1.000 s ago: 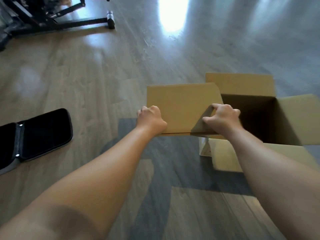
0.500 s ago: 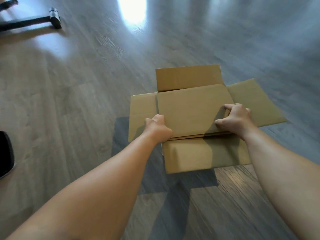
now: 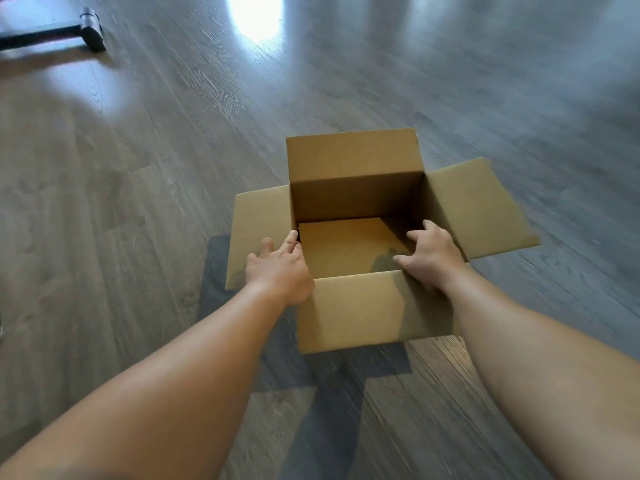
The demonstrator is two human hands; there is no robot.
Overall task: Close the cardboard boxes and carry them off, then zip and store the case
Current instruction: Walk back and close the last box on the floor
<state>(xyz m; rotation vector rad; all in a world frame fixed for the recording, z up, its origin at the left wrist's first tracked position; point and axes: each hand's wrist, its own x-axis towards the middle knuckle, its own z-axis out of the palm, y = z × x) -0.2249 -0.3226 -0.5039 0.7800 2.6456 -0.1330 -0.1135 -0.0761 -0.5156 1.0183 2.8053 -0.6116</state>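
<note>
**Box open on the floor, flaps not yet folded in**

The cardboard box (image 3: 360, 306) sits on the wooden floor (image 3: 173, 168), just in front of the person, with its top open. The far flap (image 3: 353, 157) stands upright, the left flap (image 3: 259, 233) and right flap (image 3: 481, 206) lie splayed outward, and the near flap (image 3: 374, 310) hangs down over the front wall. Inside, a flat brown cardboard panel (image 3: 346, 247) lies low in the box; whether it is the bottom or a loose piece cannot be told.

The left hand (image 3: 280, 268) rests at the inner edge of the left flap, its fingers (image 3: 291, 239) straight and a little apart, the index tip at the box's left wall. The right hand (image 3: 429, 251) is at the near right corner, its fingers (image 3: 420, 233) loosely bent over the rim and reaching into the opening, the thumb lying along the top of the front wall. Neither hand appears to clamp anything.

By my reading the closing of this box is the step in hand, and no flap is yet shut. The next move likely calls for folding two opposite flaps inward first, then the other pair over them, with both hands pressing them flat before lifting.

At the top left a dark stand foot (image 3: 86, 27) rests on the floor, well apart from the box. The case is not in view
</note>
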